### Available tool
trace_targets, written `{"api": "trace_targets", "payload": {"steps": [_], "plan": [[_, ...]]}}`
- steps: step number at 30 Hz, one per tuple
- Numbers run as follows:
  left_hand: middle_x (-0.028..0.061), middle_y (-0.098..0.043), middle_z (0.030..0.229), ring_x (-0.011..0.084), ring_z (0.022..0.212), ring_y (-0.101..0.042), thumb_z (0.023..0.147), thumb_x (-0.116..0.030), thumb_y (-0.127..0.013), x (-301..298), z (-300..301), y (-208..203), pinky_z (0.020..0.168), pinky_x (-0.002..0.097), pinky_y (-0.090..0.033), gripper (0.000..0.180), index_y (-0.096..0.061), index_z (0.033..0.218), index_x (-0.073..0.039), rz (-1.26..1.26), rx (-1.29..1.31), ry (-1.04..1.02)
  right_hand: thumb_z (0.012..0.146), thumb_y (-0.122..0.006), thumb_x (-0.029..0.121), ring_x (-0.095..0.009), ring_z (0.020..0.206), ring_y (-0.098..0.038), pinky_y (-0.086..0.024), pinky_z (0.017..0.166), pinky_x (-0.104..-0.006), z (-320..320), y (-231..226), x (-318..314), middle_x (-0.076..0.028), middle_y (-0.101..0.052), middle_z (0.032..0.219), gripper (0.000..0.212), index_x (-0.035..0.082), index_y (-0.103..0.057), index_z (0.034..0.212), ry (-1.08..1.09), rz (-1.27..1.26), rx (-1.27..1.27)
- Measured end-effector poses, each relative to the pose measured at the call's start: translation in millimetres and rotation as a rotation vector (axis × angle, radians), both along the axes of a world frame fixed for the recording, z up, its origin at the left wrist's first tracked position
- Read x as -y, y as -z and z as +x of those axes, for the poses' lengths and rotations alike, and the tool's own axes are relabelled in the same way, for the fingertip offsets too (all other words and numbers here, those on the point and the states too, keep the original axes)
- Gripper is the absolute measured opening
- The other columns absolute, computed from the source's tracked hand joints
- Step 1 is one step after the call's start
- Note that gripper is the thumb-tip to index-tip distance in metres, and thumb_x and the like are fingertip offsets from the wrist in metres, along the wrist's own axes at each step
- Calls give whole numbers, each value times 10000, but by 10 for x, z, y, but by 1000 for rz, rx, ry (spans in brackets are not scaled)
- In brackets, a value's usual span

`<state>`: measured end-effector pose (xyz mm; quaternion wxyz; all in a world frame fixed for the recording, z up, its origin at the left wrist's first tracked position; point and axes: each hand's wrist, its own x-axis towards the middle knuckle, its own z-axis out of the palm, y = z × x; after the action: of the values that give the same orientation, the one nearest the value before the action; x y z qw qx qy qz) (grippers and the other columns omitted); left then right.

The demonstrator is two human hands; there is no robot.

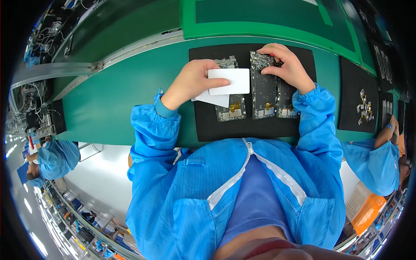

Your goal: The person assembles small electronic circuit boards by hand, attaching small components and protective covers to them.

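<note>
My left hand point(193, 82) pinches two white cards between thumb and fingers. The upper card point(239, 81) lies flat over the lower card point(212, 97), which sticks out at an angle below it. Under the cards, the left circuit board point(231, 113) is partly covered. My right hand point(288, 65) curls over the upper end of the middle circuit board point(263, 93), its thumb and fingers closed on that end. A small red spot shows by the fingertips. The right circuit board point(286, 110) is partly hidden by that hand. All three boards lie on a black mat point(203, 125).
Beyond the mat stands a green framed panel point(268, 31). The green bench top point(108, 104) stretches left to a metal rail point(82, 68). At right, small parts point(365, 108) lie on another black mat point(346, 86). Co-workers in blue sit at both sides.
</note>
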<state>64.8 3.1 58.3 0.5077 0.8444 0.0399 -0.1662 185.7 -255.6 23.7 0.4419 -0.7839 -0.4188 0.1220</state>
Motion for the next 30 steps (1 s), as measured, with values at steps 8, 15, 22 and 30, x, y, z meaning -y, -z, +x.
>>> {"api": "trace_targets", "payload": {"steps": [8,15,22,30], "plan": [[65,-631,691,122,592,-581,760,-251,-769,144,-21,-118,534,253,-459,281,-653,864,-17,129,112,19,656,-787,88,-129,769,-432,-398,695,-239,-22,-20,19,-17,-577,1104,500,75,-617,1126,31,17,-9],[64,-634,687,114,596,-583,764,-228,-766,207,-64,-210,538,253,-462,262,-654,862,-13,148,123,11,681,-773,83,-128,779,-425,-401,710,-238,-55,-42,66,-20,-559,1141,496,82,-604,1146,29,53,29],[60,-643,685,100,601,-596,767,-208,-763,204,-57,-189,536,238,-466,243,-646,842,-9,109,105,8,679,-773,87,-133,781,-424,-406,719,-243,-77,-75,74,-24,-563,1134,499,80,-601,1148,31,59,19],[130,-629,671,219,581,-611,733,-272,-766,318,-26,-184,537,322,-471,319,-655,839,7,70,114,9,677,-779,111,-176,894,-507,-425,735,-271,-128,-136,51,-48,-577,1123,495,77,-602,1138,24,87,97]]}}
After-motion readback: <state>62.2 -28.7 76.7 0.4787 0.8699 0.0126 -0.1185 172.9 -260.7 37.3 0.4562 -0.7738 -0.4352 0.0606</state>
